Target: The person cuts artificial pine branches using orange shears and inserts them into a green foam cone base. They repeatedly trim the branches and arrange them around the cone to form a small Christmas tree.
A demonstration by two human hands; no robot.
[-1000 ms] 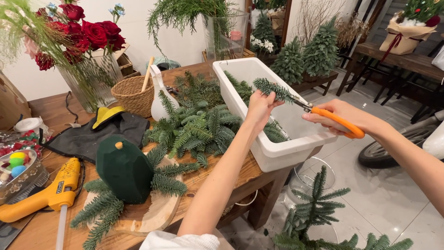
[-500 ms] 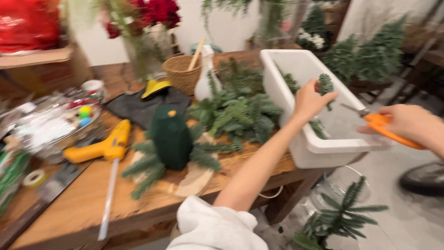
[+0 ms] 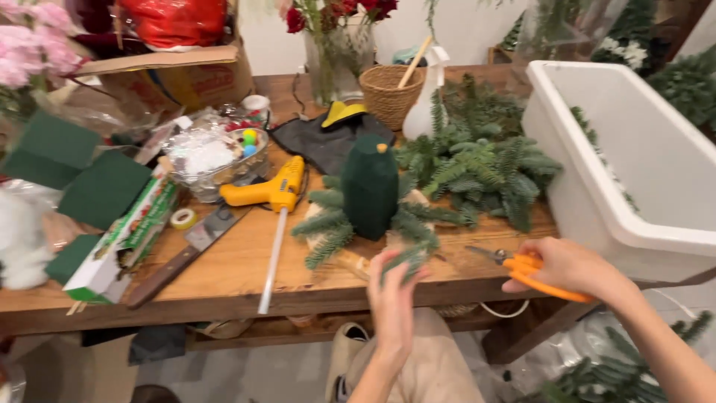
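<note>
At the bench's front edge, the left hand [image 3: 393,298] clasped a small fir sprig [image 3: 406,261]; the right hand [image 3: 570,269] gripped orange scissors [image 3: 522,270]. Their open blades pointed toward the left fingers, so a careless reach could probably nick them.

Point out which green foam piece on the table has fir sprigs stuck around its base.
The upright cone-shaped foam piece mid-table, ringed by fir sprigs. The flat foam blocks at the left edge are bare.

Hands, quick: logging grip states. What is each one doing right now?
Left hand: closed on a small fir sprig.
Right hand: closed on orange-handled scissors.
</note>
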